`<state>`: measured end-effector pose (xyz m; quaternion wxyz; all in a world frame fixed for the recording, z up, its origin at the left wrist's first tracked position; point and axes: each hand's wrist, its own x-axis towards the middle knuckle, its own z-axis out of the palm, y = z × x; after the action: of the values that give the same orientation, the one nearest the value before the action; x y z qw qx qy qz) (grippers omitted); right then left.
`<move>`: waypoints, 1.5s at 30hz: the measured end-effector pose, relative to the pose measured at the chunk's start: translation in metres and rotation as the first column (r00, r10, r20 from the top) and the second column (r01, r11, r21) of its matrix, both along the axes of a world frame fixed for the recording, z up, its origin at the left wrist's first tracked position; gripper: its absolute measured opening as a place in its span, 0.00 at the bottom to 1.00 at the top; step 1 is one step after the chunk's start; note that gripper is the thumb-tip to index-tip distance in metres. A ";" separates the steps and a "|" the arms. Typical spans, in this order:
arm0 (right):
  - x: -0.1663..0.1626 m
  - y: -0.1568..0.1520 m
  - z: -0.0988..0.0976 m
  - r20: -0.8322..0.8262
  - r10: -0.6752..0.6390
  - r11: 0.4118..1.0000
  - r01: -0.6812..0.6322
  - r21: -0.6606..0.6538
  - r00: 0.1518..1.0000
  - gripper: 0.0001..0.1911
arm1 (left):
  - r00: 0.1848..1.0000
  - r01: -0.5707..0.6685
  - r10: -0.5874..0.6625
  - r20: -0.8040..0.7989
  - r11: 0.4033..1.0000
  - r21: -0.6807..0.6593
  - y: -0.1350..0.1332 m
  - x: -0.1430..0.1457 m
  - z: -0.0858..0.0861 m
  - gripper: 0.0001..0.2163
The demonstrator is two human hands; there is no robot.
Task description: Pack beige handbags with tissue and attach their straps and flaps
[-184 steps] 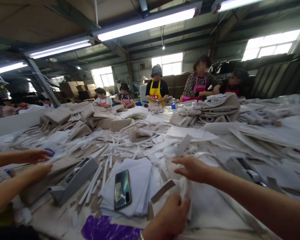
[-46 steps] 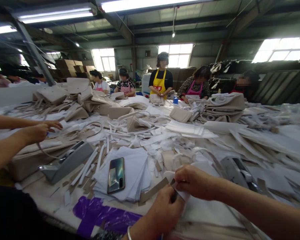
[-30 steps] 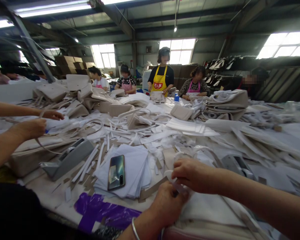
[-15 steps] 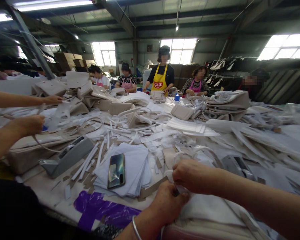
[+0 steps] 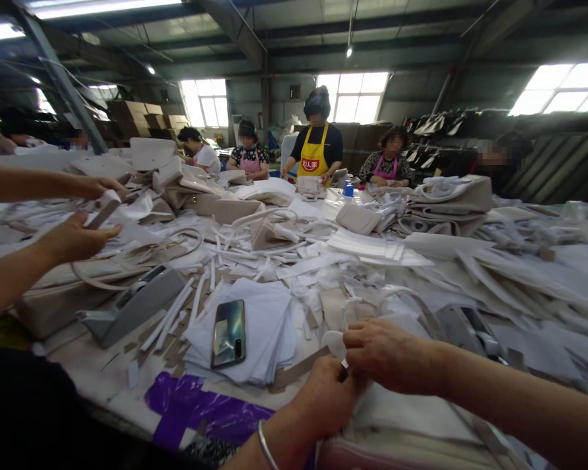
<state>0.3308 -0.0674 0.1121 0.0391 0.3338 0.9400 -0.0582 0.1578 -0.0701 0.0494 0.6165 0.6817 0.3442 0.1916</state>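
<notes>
Beside flat white papers (image 5: pixel 269 313) | left hand (image 5: pixel 329 393), right hand (image 5: pixel 389 356) | grips pinching thin, round-ended white piece (image 5: pixel 334 342)

The premises are a factory workshop dealing in beige bags (image 5: pixel 151 155), which lie heaped among white sheets (image 5: pixel 367 243) on a broad shared worktable (image 5: pixel 85 378), along with grey tape dispensers (image 5: pixel 137 303). Several workers (image 5: pixel 247 156) in aprons, one apron being yellow (image 5: pixel 311 147), are stationed at its far side. Steel roof beams (image 5: pixel 245 40), fluorescent tube lights (image 5: pixel 105 8) overhead and stacked cardboard cartons (image 5: pixel 127 120) at the rear mark an industrial hall.
</notes>
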 end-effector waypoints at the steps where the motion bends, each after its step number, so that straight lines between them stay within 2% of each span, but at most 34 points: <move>1: 0.001 0.000 0.002 -0.029 -0.015 0.999 0.014 -0.029 0.999 0.08 | 1.000 0.001 -0.001 0.001 1.000 0.000 0.000 0.000 0.000 0.17; 4: 0.005 0.003 0.003 -0.161 -0.112 0.983 0.085 -0.164 0.981 0.13 | 1.000 0.000 0.000 -0.016 1.000 -0.013 0.000 -0.001 0.001 0.17; 6: 0.006 0.008 0.001 -0.209 -0.174 0.954 0.112 -0.279 0.962 0.11 | 1.000 -0.001 0.000 -0.029 1.000 -0.024 -0.001 -0.001 0.004 0.16; 8: 0.005 0.013 0.001 -0.193 -0.240 0.918 0.158 -0.363 0.951 0.07 | 0.999 -0.003 0.002 -0.037 1.000 -0.026 -0.002 -0.001 0.006 0.14; 10: 0.001 0.017 0.002 -0.139 -0.307 0.891 0.232 -0.391 0.942 0.05 | 0.999 -0.012 0.011 -0.043 1.000 -0.019 -0.002 -0.002 0.008 0.12; 13: -0.006 0.017 0.010 -0.025 -0.319 0.892 0.292 -0.344 0.947 0.07 | 0.999 -0.026 0.026 -0.045 1.000 -0.001 -0.003 -0.002 0.006 0.10; 17: -0.016 0.014 0.018 0.164 -0.226 0.935 0.261 -0.241 0.960 0.07 | 0.999 -0.028 0.029 -0.020 0.999 0.030 -0.002 0.000 -0.003 0.10; 21: -0.018 0.014 0.012 0.236 -0.186 0.943 0.241 -0.229 0.954 0.07 | 1.000 -0.018 0.019 -0.021 0.998 0.053 -0.002 0.002 -0.004 0.09; 24: -0.016 0.012 0.003 0.207 -0.160 0.951 0.208 -0.231 0.965 0.06 | 0.999 -0.024 0.026 -0.024 0.998 0.060 -0.002 0.002 0.000 0.09; 26: -0.014 0.007 0.000 0.163 -0.154 0.965 0.184 -0.187 0.975 0.08 | 0.997 -0.036 0.040 -0.065 0.998 0.060 -0.002 0.003 0.001 0.12; 28: -0.012 0.001 -0.003 0.127 -0.121 0.983 0.137 -0.120 0.984 0.09 | 0.994 -0.025 0.032 -0.103 0.997 0.071 -0.001 0.004 0.000 0.14; 31: -0.011 -0.009 -0.005 0.104 -0.047 0.999 0.045 0.016 0.994 0.07 | 0.994 0.023 -0.012 -0.108 0.994 0.104 0.002 0.005 -0.004 0.13; 34: -0.011 -0.017 -0.008 0.095 -0.039 0.992 0.027 0.122 0.995 0.07 | 0.997 0.043 -0.036 -0.073 0.994 0.096 0.004 0.006 -0.009 0.12; 36: -0.008 -0.022 -0.012 0.068 -0.090 0.993 0.084 0.085 0.994 0.05 | 0.998 0.032 -0.028 -0.057 0.997 0.068 0.003 0.006 -0.011 0.13; 40: 0.003 -0.034 -0.018 -0.074 -0.230 0.972 0.225 -0.073 0.970 0.03 | 0.996 -0.007 0.006 -0.085 1.000 -0.005 0.003 0.005 -0.014 0.14; 43: 0.011 -0.045 -0.020 -0.182 -0.285 0.957 0.269 -0.107 0.941 0.10 | 0.994 -0.003 -0.002 -0.105 0.999 -0.054 0.003 0.003 -0.016 0.12; 45: 0.015 -0.051 -0.021 -0.231 -0.271 0.962 0.260 -0.077 0.934 0.13 | 0.995 0.018 -0.025 -0.101 0.997 -0.075 0.005 0.002 -0.018 0.12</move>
<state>0.3454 -0.1187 0.0906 -0.0754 0.4473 0.8825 -0.1240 0.1595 -0.0654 0.0317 0.6250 0.6710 0.3747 0.1369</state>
